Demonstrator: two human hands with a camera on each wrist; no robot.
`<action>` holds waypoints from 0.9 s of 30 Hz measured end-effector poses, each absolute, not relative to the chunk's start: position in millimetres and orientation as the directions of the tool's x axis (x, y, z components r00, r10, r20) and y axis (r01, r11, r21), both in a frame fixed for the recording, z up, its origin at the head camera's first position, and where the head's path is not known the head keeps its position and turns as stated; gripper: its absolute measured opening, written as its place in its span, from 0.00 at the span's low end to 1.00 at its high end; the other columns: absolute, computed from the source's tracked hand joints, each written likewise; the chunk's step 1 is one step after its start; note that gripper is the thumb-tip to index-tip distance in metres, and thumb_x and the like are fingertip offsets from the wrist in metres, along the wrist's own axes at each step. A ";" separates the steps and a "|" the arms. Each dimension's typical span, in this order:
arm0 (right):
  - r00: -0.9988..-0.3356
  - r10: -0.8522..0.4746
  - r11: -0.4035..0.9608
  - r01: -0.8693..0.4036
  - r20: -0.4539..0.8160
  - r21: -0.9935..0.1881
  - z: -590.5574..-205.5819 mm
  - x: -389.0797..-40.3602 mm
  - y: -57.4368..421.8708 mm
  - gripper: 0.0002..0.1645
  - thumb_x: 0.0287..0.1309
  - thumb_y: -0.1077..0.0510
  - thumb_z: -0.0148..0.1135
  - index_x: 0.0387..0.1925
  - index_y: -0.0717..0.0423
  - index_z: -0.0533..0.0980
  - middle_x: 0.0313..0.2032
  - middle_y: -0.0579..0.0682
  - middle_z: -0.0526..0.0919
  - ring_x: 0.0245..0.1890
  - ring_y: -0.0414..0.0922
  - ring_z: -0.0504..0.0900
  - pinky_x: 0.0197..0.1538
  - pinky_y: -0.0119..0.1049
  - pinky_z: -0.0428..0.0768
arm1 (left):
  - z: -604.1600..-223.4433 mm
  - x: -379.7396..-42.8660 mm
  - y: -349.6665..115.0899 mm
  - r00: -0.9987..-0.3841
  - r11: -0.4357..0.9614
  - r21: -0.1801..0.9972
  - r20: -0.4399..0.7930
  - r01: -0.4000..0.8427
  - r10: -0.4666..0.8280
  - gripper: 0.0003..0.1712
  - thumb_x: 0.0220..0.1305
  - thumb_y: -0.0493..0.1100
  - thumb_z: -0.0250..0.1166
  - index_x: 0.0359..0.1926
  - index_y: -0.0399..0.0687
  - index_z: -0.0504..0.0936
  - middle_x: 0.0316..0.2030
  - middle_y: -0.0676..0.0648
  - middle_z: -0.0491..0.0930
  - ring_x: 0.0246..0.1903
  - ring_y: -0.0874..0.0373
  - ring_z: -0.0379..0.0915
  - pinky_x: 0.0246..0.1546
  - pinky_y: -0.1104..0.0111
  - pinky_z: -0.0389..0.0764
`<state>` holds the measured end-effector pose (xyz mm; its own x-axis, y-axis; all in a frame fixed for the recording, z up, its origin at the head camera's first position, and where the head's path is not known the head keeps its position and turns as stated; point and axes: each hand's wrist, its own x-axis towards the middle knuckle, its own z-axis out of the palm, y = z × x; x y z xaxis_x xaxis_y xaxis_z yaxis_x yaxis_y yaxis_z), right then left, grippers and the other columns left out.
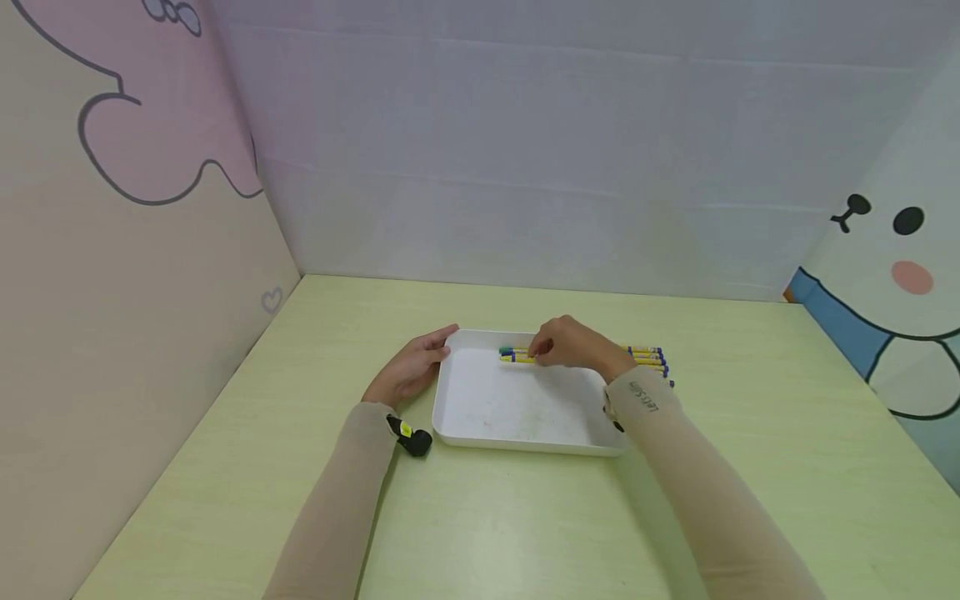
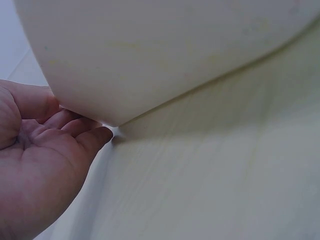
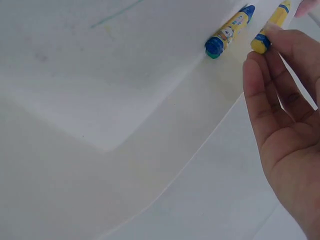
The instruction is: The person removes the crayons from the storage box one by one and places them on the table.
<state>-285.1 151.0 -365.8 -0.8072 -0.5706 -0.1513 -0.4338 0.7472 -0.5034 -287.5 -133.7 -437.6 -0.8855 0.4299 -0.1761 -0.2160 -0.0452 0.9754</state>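
Crayon, yellow [image 3: 278, 18]: 1 pc., blue bands, tapered tip; pinched betw. thumb & fingers of R hand [image 1: 573, 343], at tray's far side. Crayon, blue [image 3: 232, 30]: 1 pc., printed wrapper, lying in tray along far wall; green crayon [image 1: 506, 350] beside it, mostly hidden. Tray [image 1: 525, 412]: white, shallow, rect., rounded corners, smooth, faint colour smudges; approx. mid-table, twd. far edge; L hand [image 1: 411, 365] grips its far L corner. Crayons, addl. [image 1: 649, 360]: several, blue-ended, in row by tray's R side. Table [image 1: 495, 517]: pale yellow-green, faint grain. Backdrop [image 1: 525, 150]: whitish, horiz. creases, along table's far edge. Side panels: L [image 1: 135, 267] pink/beige, grey outlines; R [image 1: 862, 275] cartoon face. Sleeves [image 1: 330, 500]: beige.
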 end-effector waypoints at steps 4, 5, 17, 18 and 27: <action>-0.805 -0.569 0.749 -0.425 -0.165 -0.508 -361.7 -285.2 154.7 0.10 0.58 0.63 0.64 0.42 0.56 0.84 0.42 0.51 0.84 0.39 0.43 0.79 0.45 0.36 0.81 | -438.2 -287.9 -134.0 -0.889 -0.044 0.973 -0.186 -0.224 0.419 0.31 0.74 0.30 0.40 0.75 0.42 0.48 0.75 0.44 0.46 0.74 0.51 0.41 0.74 0.58 0.48; -0.804 -0.571 0.748 -0.426 -0.165 -0.509 -360.8 -285.3 156.3 0.10 0.58 0.63 0.64 0.42 0.56 0.84 0.42 0.51 0.84 0.39 0.43 0.79 0.45 0.36 0.81 | -438.3 -288.1 -133.8 -0.889 -0.046 0.973 -0.189 -0.228 0.416 0.31 0.74 0.30 0.40 0.75 0.42 0.48 0.75 0.44 0.46 0.74 0.51 0.42 0.74 0.58 0.48; -0.809 -0.563 0.740 -0.405 -0.166 -0.537 -352.1 -284.4 180.4 0.09 0.58 0.63 0.64 0.40 0.55 0.84 0.41 0.50 0.84 0.39 0.43 0.80 0.46 0.38 0.82 | -436.3 -288.5 -132.2 -0.894 -0.043 0.970 -0.204 -0.240 0.399 0.31 0.74 0.31 0.40 0.75 0.43 0.50 0.75 0.46 0.47 0.75 0.53 0.41 0.74 0.59 0.48; -0.812 -0.558 0.744 -0.400 -0.169 -0.536 -352.0 -284.2 182.6 0.09 0.58 0.63 0.64 0.40 0.55 0.84 0.41 0.50 0.84 0.39 0.43 0.80 0.46 0.38 0.82 | -436.2 -288.6 -132.1 -0.895 -0.038 0.970 -0.205 -0.239 0.396 0.31 0.74 0.31 0.41 0.75 0.43 0.50 0.75 0.46 0.47 0.75 0.53 0.41 0.74 0.59 0.48; -0.825 -0.540 0.755 -0.389 -0.164 -0.528 -349.4 -281.0 202.7 0.09 0.58 0.62 0.64 0.41 0.54 0.84 0.41 0.48 0.84 0.41 0.44 0.79 0.47 0.40 0.81 | -435.6 -288.3 -131.5 -0.895 -0.023 0.970 -0.212 -0.241 0.392 0.30 0.74 0.31 0.41 0.75 0.43 0.50 0.75 0.45 0.48 0.74 0.52 0.42 0.74 0.59 0.49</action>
